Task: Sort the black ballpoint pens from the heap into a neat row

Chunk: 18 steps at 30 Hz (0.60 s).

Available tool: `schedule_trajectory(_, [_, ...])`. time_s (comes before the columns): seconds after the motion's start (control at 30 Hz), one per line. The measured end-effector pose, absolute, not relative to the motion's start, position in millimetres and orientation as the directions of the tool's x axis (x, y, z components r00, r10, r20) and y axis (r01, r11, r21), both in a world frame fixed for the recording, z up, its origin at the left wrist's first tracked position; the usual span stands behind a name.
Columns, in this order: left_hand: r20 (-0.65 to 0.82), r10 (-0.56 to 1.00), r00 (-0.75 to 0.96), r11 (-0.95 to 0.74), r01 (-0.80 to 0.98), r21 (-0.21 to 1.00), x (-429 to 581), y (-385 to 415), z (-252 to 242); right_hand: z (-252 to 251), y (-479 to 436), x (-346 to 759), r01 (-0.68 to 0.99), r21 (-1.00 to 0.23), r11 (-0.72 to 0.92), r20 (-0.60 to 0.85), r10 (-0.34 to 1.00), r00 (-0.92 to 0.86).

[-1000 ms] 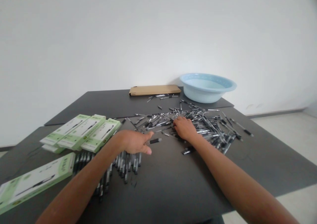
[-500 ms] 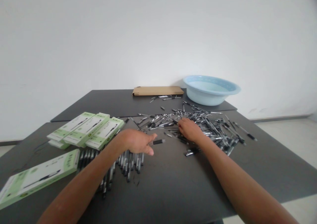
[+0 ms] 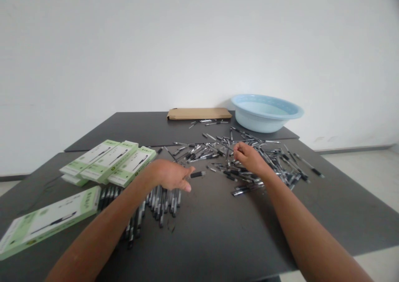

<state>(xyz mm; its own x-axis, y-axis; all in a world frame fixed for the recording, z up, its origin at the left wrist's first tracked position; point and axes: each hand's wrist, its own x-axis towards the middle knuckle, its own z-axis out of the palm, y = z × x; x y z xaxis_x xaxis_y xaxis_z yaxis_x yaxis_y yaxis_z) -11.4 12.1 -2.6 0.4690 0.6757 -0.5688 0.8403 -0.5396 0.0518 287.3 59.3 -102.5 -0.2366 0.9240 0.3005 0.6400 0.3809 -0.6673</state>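
My left hand (image 3: 174, 175) hovers over the table, its fingers partly curled. A pen with a black grip (image 3: 198, 174) juts out of it to the right; how the fingers hold it is mostly hidden. Beneath that hand and forearm lies a bundle of pens (image 3: 162, 203) in rough rows, partly covered. My right hand (image 3: 247, 157) is closed in a pinch above the loose heap of clear and black pens (image 3: 274, 159). From its fingertips a thin pen (image 3: 228, 147) points up and to the left.
Green and white pen boxes (image 3: 109, 161) are stacked at the left, with another pen box (image 3: 52, 219) nearer me. At the back stand a flat cardboard piece (image 3: 199, 114) and a light blue basin (image 3: 264, 114). A few pens (image 3: 208, 122) lie before the cardboard.
My right hand has lifted from the heap and moved slightly right and up, with a pen now at its fingertips. My left hand has shifted a little left with its pen.
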Motion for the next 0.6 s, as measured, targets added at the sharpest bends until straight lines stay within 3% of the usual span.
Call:
schedule_trajectory(0.07, [-0.647, 0.628, 0.432, -0.525, 0.849, 0.057, -15.7, 17.5, 0.3, -97.4, 55.5, 289.2, 0.613, -0.685, 0.395, 0.264, 0.918, -0.297])
schedule_trajectory(0.2, [-0.65, 0.654, 0.388, -0.465, 0.883, 0.059, -27.8, 29.4, 4.9, -85.3, 43.5, 288.7, 0.625, -0.646, 0.438, 0.199, 0.887, -0.416])
schedule_trajectory(0.4, [-0.679, 0.632, 0.373, -0.462, 0.885, 0.055, -31.2, 38.0, 1.6, -71.8, 28.3, 280.0, 0.714, -0.511, 0.479, 0.282, 0.878, -0.388])
schedule_trajectory(0.6, [-0.705, 0.583, 0.403, -0.474, 0.874, 0.108, -29.0, 37.4, -2.6, -70.6, 27.2, 284.1, 0.756, -0.453, 0.472, 0.324, 0.877, -0.354])
